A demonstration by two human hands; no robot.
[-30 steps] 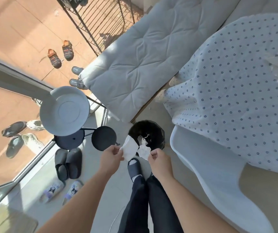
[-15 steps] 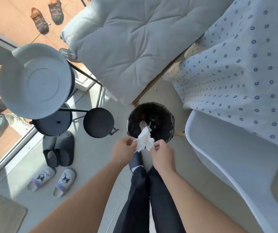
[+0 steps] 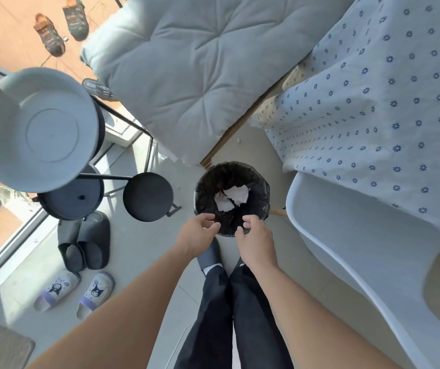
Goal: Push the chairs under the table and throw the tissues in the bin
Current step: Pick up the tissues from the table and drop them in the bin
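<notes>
Tissues lie inside the bin; left hand and right hand hover empty, fingers loosely spread; white chair apparently not yet fully pushed under.

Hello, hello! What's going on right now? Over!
Both hands open, left, right, over the bin. Tissues inside the bin. Nothing in the way. White chair beside it, at the table.
</notes>
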